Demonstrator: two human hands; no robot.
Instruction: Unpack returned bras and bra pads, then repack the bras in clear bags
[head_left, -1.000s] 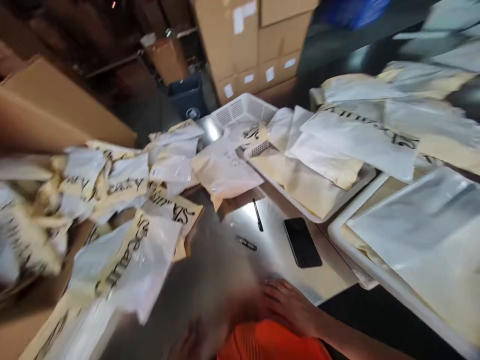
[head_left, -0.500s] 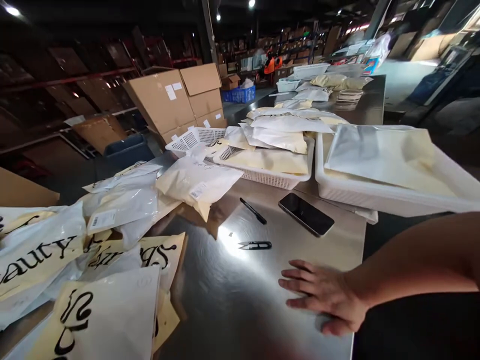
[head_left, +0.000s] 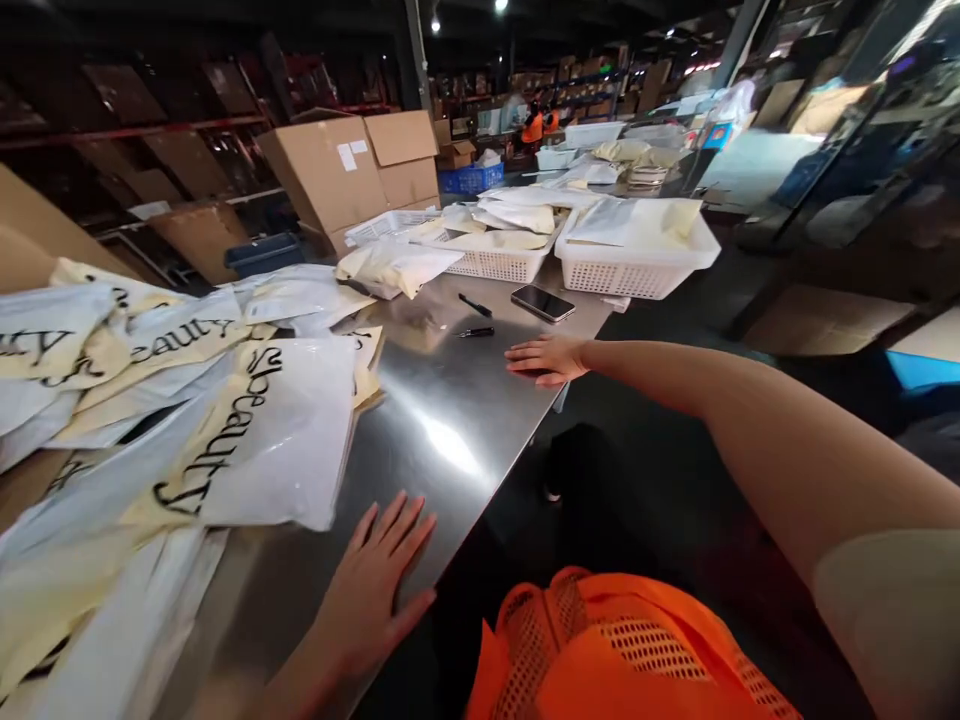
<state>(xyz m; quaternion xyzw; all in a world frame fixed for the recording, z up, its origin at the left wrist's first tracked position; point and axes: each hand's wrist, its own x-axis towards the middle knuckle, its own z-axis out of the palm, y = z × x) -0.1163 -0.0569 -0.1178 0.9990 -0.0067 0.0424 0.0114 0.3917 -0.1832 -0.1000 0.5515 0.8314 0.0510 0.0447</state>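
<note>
My left hand lies on the metal table near its front edge, fingers spread and holding nothing. Just beyond its fingertips is a pile of white and cream plastic mailing bags, some printed with black lettering that reads "beauty". Farther along the table edge, my right hand rests flat with fingers stretched out, also holding nothing. Close to the right hand are a pair of small black thread snips, a black pen and a dark-screened phone. Neither hand touches these.
White plastic baskets filled with packed bags stand farther up the table. Cardboard boxes are stacked behind at left, near a blue crate. Another person in an orange vest is in the far background.
The view has swung down and back, so my left hand and orange mesh vest now show. My right hand still lies flat on the table; the baskets appear farther off.
</note>
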